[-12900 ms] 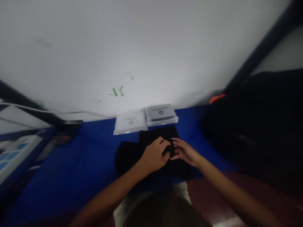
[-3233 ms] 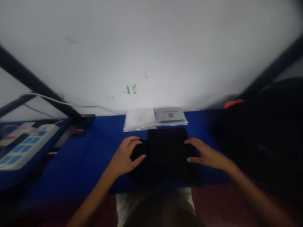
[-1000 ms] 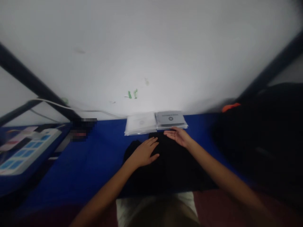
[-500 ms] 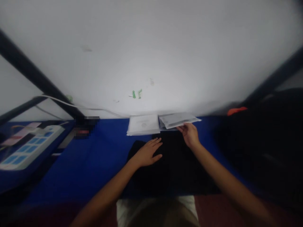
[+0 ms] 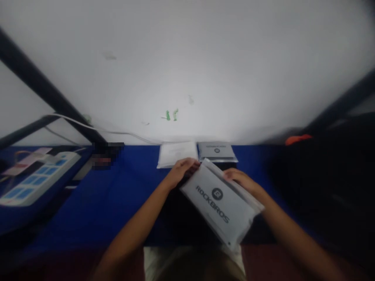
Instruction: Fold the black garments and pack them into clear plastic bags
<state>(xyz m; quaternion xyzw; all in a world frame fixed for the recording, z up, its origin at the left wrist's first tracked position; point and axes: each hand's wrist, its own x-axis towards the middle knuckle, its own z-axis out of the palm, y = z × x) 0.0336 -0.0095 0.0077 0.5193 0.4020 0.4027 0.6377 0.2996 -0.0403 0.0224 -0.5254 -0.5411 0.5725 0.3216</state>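
Note:
A frosted plastic bag (image 5: 212, 207) printed ROCKBROS is held up at a slant over black fabric (image 5: 172, 218) on the table. My right hand (image 5: 241, 179) grips its upper edge, the thumb side behind the bag's rim. At the bag's upper left corner, my left hand (image 5: 181, 171) has its fingers curled against the edge; its thumb is hidden. Behind the hands, another ROCKBROS bag (image 5: 216, 151) lies flat by the wall. To its left is a stack of white packets (image 5: 175, 152), partly covered by my left hand.
The blue tabletop (image 5: 117, 203) meets a white wall (image 5: 187, 70). A white power strip (image 5: 41, 179) lies at the left, and a cable (image 5: 117, 134) runs along the wall. A large dark mass (image 5: 331, 187) with an orange piece (image 5: 299, 139) stands at the right.
My right hand has lifted the bag from the right-hand pile and brought it nearer, turned printed side up. My left hand has left the black fabric and closed at the bag's corner.

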